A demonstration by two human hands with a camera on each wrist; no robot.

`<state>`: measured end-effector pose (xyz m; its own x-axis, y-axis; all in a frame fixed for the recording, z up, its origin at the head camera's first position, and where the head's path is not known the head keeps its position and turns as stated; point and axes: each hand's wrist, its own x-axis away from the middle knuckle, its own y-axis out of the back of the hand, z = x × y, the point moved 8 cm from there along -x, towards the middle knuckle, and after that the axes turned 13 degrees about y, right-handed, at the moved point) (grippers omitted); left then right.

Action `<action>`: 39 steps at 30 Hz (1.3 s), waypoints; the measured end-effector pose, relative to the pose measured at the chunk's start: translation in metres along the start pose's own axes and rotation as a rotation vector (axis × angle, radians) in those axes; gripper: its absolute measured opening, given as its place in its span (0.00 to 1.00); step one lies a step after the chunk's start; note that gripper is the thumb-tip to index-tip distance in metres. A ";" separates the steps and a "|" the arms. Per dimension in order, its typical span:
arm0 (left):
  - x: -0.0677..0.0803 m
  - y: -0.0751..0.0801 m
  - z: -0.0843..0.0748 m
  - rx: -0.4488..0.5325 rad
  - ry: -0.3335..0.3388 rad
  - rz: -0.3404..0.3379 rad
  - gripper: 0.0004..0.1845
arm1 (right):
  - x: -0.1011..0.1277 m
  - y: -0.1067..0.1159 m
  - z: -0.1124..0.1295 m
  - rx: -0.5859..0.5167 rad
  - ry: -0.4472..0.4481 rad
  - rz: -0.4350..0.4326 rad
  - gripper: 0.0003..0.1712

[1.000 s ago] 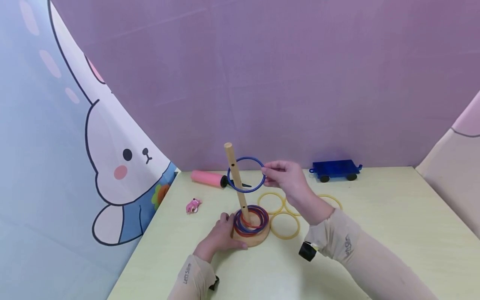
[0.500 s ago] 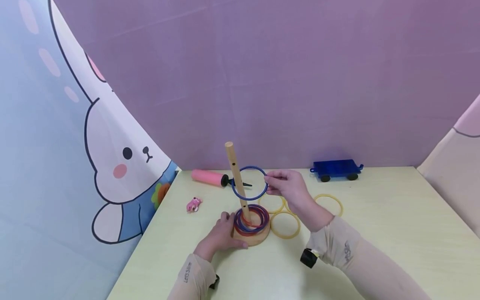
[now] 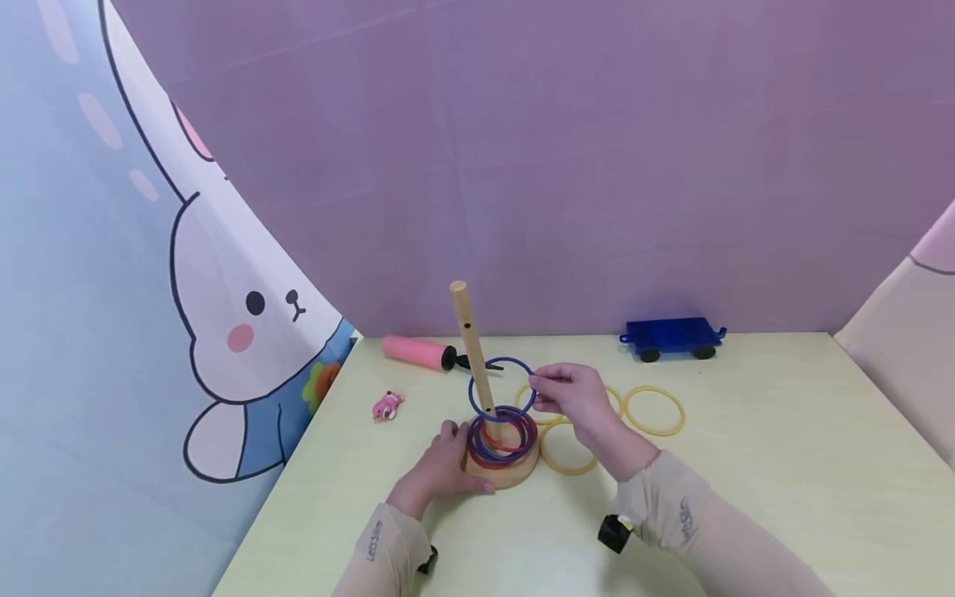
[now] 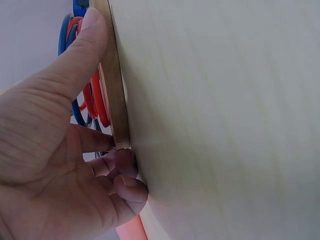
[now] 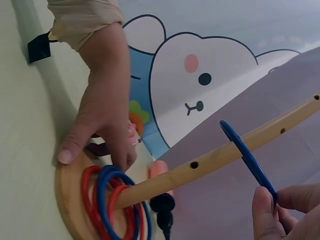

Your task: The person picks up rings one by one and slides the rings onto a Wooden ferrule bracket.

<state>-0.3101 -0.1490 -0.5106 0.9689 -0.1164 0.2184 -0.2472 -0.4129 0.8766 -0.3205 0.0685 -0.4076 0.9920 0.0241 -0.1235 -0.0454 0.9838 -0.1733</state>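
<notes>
A wooden post (image 3: 472, 336) rises from a round wooden base (image 3: 511, 478) on the table. Several red and blue rings (image 5: 102, 197) lie stacked loosely around its foot. My left hand (image 3: 443, 467) grips the base at its left side; in the left wrist view the thumb lies on the rim (image 4: 116, 90) and the fingers curl at its edge. Between thumb and fingers, my right hand (image 3: 580, 400) pinches a blue ring (image 5: 254, 164) by its right side. That ring encircles the post, tilted, above the stack.
Several yellow rings (image 3: 654, 433) lie flat to the right of the base. Behind it is a pink hand pump (image 3: 414, 352) with a black nozzle. A small pink figure (image 3: 387, 405) lies left. A blue toy wagon (image 3: 674, 336) stands at the back right, near the purple backdrop (image 3: 634, 166).
My right hand has come down along the post with the blue ring, from near the top to just above the stack. The left hand keeps its place on the base.
</notes>
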 end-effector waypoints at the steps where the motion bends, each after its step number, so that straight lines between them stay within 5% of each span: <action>1: 0.000 0.000 0.000 0.000 0.001 0.001 0.64 | 0.000 0.000 -0.004 0.000 -0.001 0.001 0.15; 22: 0.001 0.001 -0.002 -0.001 -0.029 -0.010 0.62 | 0.010 -0.002 -0.076 0.033 -0.034 -0.027 0.10; 39: 0.000 -0.001 -0.001 0.001 -0.037 -0.026 0.63 | 0.013 0.009 -0.087 0.104 0.018 -0.077 0.08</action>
<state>-0.3098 -0.1477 -0.5108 0.9739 -0.1393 0.1794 -0.2221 -0.4174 0.8812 -0.3187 0.0618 -0.4960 0.9898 -0.0546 -0.1315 0.0441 0.9957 -0.0813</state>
